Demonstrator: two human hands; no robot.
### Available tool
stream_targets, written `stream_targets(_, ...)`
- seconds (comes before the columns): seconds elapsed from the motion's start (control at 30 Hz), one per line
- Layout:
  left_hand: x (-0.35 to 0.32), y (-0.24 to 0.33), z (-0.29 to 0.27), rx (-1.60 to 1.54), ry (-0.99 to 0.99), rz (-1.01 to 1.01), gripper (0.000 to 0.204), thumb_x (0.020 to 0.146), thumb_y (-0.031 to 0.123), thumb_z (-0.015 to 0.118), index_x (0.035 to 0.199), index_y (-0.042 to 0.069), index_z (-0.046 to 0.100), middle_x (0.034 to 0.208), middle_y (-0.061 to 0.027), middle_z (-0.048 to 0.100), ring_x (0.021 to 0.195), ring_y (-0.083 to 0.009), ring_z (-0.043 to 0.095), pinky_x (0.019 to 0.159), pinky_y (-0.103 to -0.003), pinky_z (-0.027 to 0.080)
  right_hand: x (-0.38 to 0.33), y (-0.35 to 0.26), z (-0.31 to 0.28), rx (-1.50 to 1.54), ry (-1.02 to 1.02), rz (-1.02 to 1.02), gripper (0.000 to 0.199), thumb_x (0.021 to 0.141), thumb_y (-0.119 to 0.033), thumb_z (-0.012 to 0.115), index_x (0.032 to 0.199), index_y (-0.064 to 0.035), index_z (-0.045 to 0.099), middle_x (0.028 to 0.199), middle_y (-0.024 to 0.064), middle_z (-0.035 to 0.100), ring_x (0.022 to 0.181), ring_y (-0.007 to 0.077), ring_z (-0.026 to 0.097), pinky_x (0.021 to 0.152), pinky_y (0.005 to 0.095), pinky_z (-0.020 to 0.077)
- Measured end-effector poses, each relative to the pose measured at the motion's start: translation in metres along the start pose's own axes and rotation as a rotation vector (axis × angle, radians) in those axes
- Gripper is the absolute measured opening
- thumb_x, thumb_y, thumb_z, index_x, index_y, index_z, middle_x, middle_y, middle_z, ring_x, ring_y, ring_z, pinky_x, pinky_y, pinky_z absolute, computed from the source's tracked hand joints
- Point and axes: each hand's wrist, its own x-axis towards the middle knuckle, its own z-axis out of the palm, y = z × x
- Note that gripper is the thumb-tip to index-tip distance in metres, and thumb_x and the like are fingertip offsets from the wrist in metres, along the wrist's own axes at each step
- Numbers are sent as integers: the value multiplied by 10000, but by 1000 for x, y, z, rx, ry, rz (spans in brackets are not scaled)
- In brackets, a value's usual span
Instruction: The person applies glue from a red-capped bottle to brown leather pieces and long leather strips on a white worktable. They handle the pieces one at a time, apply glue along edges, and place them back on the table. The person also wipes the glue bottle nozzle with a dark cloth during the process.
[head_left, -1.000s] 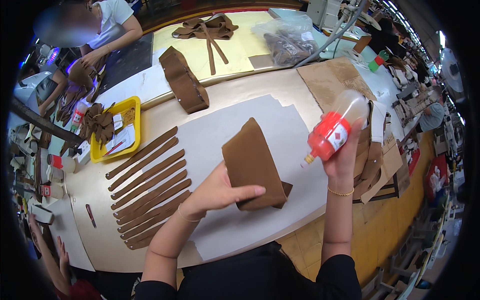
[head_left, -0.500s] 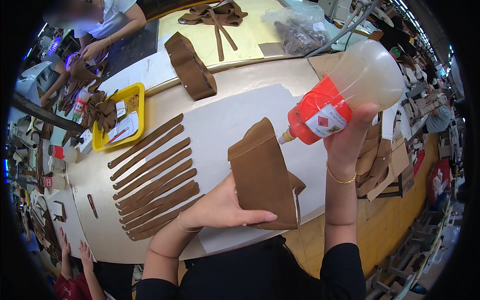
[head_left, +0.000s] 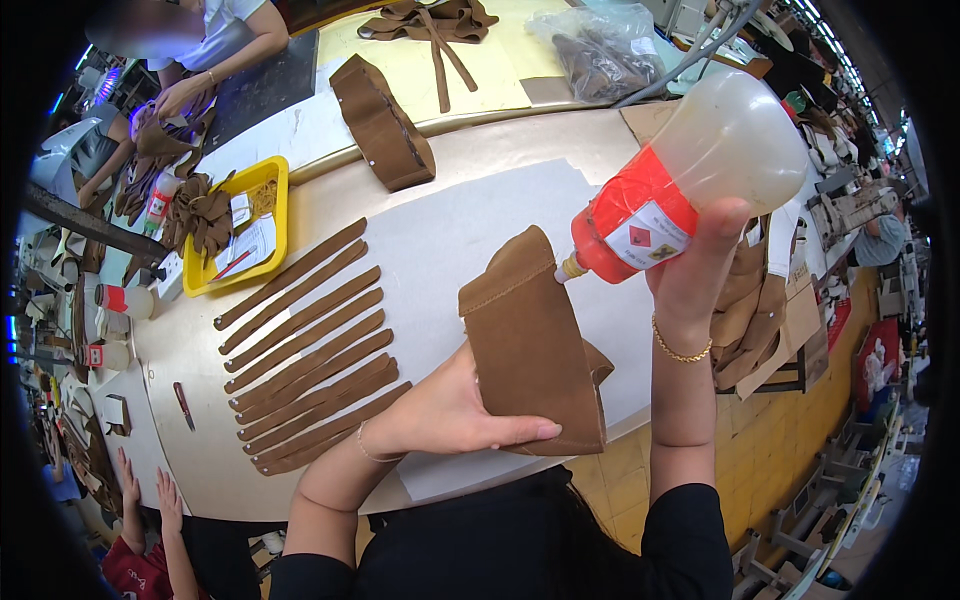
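Note:
My left hand (head_left: 450, 410) grips the lower part of a stitched brown leather piece (head_left: 530, 350), thumb across its front and the other fingers hidden behind. It is held up over the table, tilted. My right hand (head_left: 695, 265) is wrapped round a translucent squeeze bottle (head_left: 745, 140) with red tape and a white label. The bottle is tipped nozzle-down to the left, and its narrow tip meets the right edge of the leather near the stitched seam. To the left, several brown leather strips (head_left: 310, 350) lie side by side on the table.
A yellow tray (head_left: 282, 215) with papers and leather bits stands at the left. Beyond lies a folded brown leather band (head_left: 385, 125); a plastic bag (head_left: 605, 55) is farther back. A red pen-like tool (head_left: 184, 405) lies at left. Stacked leather pieces (head_left: 745, 320) are at right. Two co-workers sit nearby.
The bottle has shifted slightly left, bringing its tip from just beside the leather to its edge. The leather piece has turned slightly in my left hand.

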Motion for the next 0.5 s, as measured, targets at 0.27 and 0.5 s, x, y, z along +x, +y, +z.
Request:
stream_targets(0.27,1,-1,3,7,-1,33,793,756,202,799,1350,-24,323,1276,-146,478,1212,-216,456,1019,-357,379,-5,-4,1,-25,5,-8,886,809,-727,482,1307,-1,386,1182,99,551,1028,179,602,856,338,523)
stream_targets(0.5,1,2,4,0,2,37,764,759,181,794,1340,-16,339,1257,-131,493,1192,-203,470,1007,-349,391,-4,-10,7,61,-15,-88,846,793,-652,572,1292,10,405,1169,93,560,1045,173,587,869,331,506)
